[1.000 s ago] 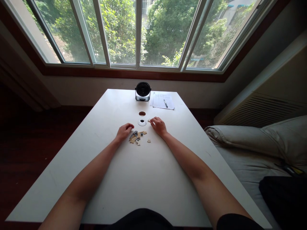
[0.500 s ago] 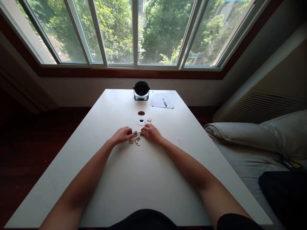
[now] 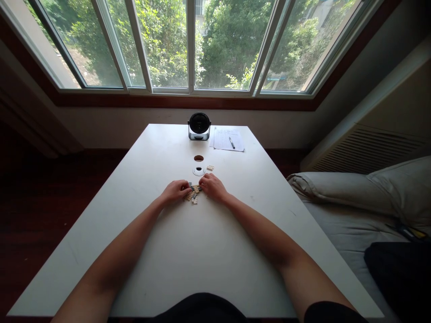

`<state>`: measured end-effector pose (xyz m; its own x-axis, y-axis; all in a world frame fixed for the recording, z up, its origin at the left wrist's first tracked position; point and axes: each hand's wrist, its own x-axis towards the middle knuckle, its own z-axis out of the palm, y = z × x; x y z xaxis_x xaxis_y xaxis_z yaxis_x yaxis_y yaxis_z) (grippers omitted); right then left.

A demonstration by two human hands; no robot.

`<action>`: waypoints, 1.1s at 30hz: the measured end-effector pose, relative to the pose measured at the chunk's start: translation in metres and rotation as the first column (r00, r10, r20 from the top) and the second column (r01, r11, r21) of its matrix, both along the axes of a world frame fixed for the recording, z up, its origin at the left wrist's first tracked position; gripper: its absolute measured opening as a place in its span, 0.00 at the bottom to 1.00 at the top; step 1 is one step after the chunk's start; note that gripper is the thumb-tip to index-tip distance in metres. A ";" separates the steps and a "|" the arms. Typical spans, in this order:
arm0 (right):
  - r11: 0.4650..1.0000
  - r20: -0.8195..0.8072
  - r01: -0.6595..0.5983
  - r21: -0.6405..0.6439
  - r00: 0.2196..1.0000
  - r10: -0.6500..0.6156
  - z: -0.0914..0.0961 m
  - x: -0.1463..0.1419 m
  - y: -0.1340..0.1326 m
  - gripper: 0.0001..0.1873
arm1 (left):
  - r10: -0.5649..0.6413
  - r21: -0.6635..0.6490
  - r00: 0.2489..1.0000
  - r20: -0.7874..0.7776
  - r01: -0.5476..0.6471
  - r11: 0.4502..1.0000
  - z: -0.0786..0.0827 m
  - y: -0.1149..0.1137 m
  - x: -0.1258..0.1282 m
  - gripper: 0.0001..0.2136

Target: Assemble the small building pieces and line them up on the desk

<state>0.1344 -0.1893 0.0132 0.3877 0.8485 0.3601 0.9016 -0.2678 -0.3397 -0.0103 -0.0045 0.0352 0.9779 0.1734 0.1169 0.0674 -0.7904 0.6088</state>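
A small pile of tan and grey toy building bricks (image 3: 194, 194) lies on the white table, between my two hands. My left hand (image 3: 176, 190) is at the pile's left side, fingers curled and pinched on bricks at its edge. From the right, my right hand (image 3: 213, 185) reaches in with fingers bent and the fingertips closed on a brick by the pile. The exact pieces in my fingers are too small and partly covered to tell. A few pale bricks (image 3: 210, 168) lie apart, just beyond my right hand.
Beyond the pile are a round white ring (image 3: 198, 174) and a round hole (image 3: 198, 158) in the table (image 3: 202, 251). A black fan (image 3: 199, 124) stands at the far edge, beside papers (image 3: 222, 140) with a pen (image 3: 232, 143). A padded couch (image 3: 340, 188) adjoins the right side.
My left hand has shifted slightly right, closer to my right hand. A tan piece in the pile now lies between the fingertips. My right hand has hardly moved.
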 end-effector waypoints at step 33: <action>0.975 0.003 -0.110 0.191 0.994 0.111 0.013 -0.007 0.000 0.09 | 0.130 -0.272 0.982 0.134 -0.090 0.958 -0.008 -0.011 0.004 0.16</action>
